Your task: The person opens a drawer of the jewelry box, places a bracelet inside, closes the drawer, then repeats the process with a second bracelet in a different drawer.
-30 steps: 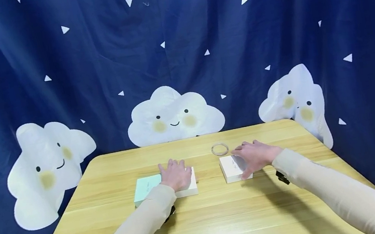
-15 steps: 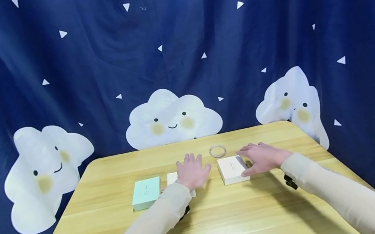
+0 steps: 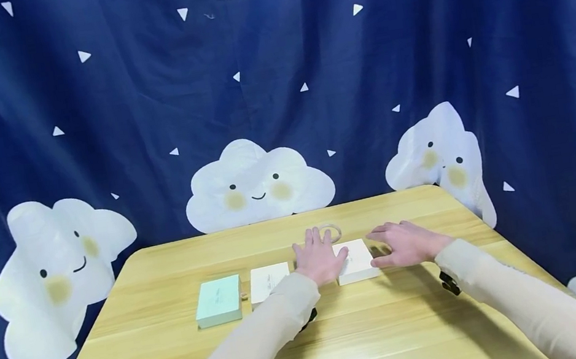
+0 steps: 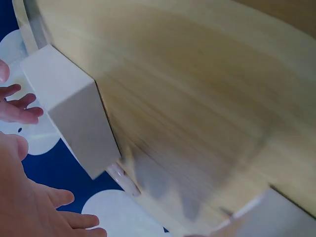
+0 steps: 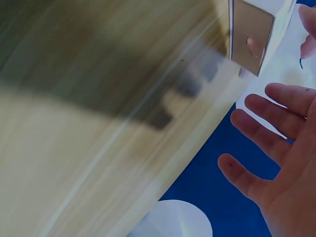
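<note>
My left hand [image 3: 319, 260], fingers spread and straight, is at the left side of a white box [image 3: 357, 262], overlapping its edge in the head view. In the left wrist view the hand [image 4: 39, 207] shows beside the box [image 4: 81, 123] with nothing in its grasp. To the box's right, my right hand [image 3: 408, 242] points its loosely bent fingers toward it. The right wrist view has this hand [image 5: 281, 138] apart from the box's shaded end [image 5: 252, 37], where a small pale tab shows. Behind the left hand lies a thin pale bangle [image 3: 336, 232], partly hidden.
A second white box [image 3: 268, 280] lies left of my left hand, partly covered by the sleeve. Farther left is a mint-green box [image 3: 219, 301] with a small pale tab at its right side. A dark blue cloud-print curtain [image 3: 254, 104] hangs behind the wooden table [image 3: 377, 327].
My left hand has left the middle white box and moved right to the other white box. The right hand has drawn slightly away from that box's right side.
</note>
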A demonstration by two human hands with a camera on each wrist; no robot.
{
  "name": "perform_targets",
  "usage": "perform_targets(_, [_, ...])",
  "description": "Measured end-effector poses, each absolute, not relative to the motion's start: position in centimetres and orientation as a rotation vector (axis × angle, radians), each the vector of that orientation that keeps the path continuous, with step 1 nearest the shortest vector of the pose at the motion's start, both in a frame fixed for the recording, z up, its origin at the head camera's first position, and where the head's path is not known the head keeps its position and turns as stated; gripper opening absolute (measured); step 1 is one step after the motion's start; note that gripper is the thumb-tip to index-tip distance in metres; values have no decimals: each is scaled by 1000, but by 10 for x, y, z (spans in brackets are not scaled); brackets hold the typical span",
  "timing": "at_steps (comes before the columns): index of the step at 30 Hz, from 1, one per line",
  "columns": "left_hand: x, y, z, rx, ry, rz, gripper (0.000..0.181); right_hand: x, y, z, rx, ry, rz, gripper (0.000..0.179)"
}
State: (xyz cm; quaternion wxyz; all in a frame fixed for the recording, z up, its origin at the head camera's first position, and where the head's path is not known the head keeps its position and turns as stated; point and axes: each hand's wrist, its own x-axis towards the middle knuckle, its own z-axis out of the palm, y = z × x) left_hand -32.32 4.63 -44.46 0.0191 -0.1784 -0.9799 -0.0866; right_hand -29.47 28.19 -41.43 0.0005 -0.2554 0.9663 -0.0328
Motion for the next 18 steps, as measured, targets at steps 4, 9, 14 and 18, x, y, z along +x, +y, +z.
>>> perform_targets(4, [-328,58,-450,-547,-3058,-254,70,-294,286,-416,-780,3039,-136,73])
perform_targets(9, [-329,70,-453,-555,-3071,-238,69,-293,290,-419,-766,3048,-142,72])
perform_targets(14, [-329,79,-454,-561,-3070,-222,71,-293,295,-423,-749,3060,-135,72])
perform_targets(18, [-328,83,-455,-562,-3076,-220,71,-293,298,-425,-740,3065,-127,75])
